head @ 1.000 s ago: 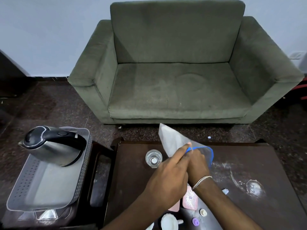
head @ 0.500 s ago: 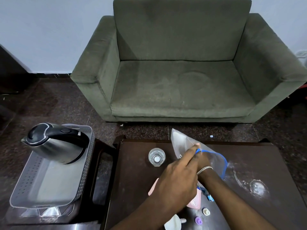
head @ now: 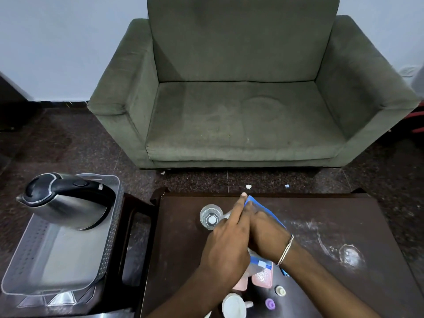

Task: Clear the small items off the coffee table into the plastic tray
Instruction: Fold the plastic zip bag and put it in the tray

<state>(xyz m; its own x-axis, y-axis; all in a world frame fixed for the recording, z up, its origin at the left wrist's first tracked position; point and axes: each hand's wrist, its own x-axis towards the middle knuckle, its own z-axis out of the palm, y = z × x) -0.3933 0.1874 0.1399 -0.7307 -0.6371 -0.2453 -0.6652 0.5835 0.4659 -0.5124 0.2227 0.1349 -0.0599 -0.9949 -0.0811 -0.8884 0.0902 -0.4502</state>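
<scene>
On the dark coffee table (head: 325,210) both my hands meet over a clear plastic bag with a blue edge (head: 263,208). My left hand (head: 226,246) grips it from the left, one finger reaching along the blue edge. My right hand (head: 266,232), with a bracelet at the wrist, holds it from the right. Most of the bag is hidden under my hands. Near them lie a pink case (head: 262,277), a white lid (head: 234,307), a purple cap (head: 270,303) and a cream cap (head: 280,290). The grey plastic tray (head: 68,258) stands to the left.
A steel kettle (head: 66,200) rests in the tray's far end, on a dark side table (head: 128,244). A drinking glass (head: 211,216) stands just left of my hands. White smears (head: 348,255) mark the table's right side. A green sofa (head: 241,111) stands behind.
The bag stood up above the table between my hands; now it is folded down low and mostly covered. My hands have closed together over it.
</scene>
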